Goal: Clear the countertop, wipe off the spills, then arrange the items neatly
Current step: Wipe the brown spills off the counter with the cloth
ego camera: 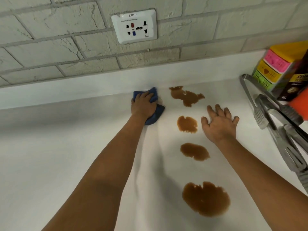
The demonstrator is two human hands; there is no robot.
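Note:
Several brown spills lie in a line down the white countertop [66, 155]: one at the back [186, 96], a round one [187, 124], an oval one [194, 151] and the largest near the front [205, 198]. My left hand [142, 106] presses a crumpled blue cloth [154, 114] onto the counter by the back ledge, left of the spills, with its fingers curled over the cloth. My right hand [220, 123] lies flat with fingers spread on the counter, just right of the round spill, holding nothing.
Metal tongs [255, 104] and other metal utensils [286, 139] lie at the right edge. Behind them stand a colourful stacked box [275, 67], a dark packet [295, 87] and something orange [300, 104]. A wall socket [135, 26] sits on the brick backsplash.

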